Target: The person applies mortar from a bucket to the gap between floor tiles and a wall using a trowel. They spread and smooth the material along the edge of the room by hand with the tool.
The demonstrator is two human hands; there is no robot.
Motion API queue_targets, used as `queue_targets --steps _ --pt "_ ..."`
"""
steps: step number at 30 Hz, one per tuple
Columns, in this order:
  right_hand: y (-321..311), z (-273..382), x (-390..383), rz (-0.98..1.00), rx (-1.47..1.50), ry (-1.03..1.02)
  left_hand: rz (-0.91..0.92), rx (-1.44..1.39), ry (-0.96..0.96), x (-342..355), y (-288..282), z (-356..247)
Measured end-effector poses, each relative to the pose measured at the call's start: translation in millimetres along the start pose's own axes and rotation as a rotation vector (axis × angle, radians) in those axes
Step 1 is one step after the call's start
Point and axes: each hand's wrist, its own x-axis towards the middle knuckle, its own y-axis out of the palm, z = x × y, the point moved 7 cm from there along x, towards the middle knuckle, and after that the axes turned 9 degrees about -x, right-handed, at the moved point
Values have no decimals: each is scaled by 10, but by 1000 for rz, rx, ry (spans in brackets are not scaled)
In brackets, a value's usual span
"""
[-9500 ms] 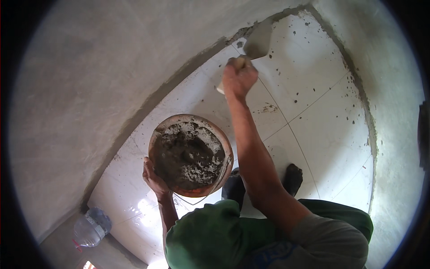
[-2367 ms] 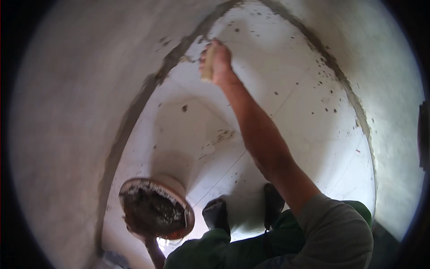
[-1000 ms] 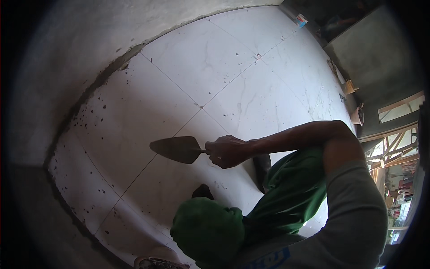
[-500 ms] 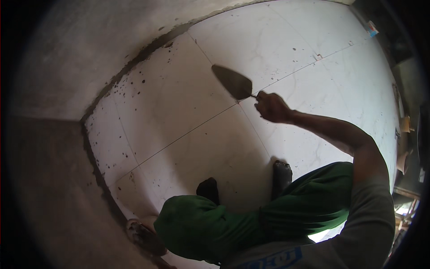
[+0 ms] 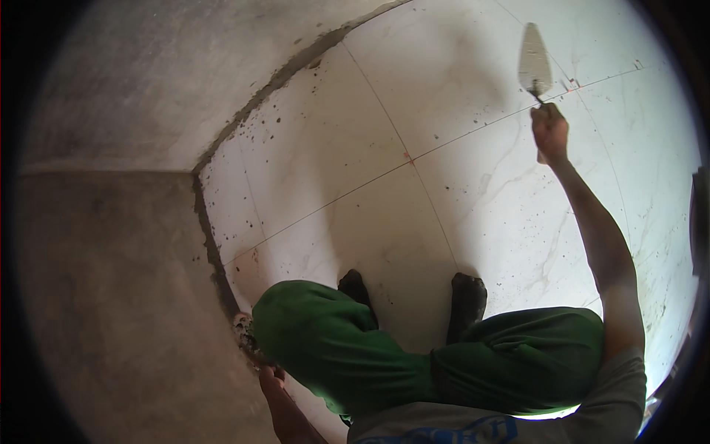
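At the far right, my right hand (image 5: 550, 135) is wrapped round the handle of a pointed trowel (image 5: 534, 63). Its blade points away from me above the white tiles and looks pale in the light. My left hand (image 5: 274, 379) is low at the left, beside my knee and close to the wall, with its fingers curled and partly hidden. Against those fingers is a dark, speckled lump (image 5: 245, 334) that I cannot make out.
Large white floor tiles (image 5: 384, 214) with thin joints and dark specks spread before me. Rough grey walls (image 5: 111, 259) meet at a corner on the left, with a dark mortar-filled gap (image 5: 211, 244) along their foot. My dark-covered feet (image 5: 466, 300) rest on the tiles.
My right hand has swung the trowel away and to the right, turning its blade to point forward. My left forearm shows more at the lower left. The view has shifted slightly.
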Motion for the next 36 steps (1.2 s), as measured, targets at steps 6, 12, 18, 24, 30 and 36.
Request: queue_targets --steps 6,12,18,24,30,36 --pt "-37 -576 59 14 -30 159 50 23 19 -51 165 -242" --pt "299 -160 144 133 64 133 70 37 43 47 -20 -662" --pt "426 -20 198 121 143 114 164 47 53 219 -121 -1135" --pt "351 -70 184 118 129 141 275 24 134 -36 -194 -1449" --pt "216 15 150 59 55 50 533 -168 343 -778 -57 -1859" --pt "-58 -41 38 110 73 45 1053 -757 -19 -2155 260 -2969"
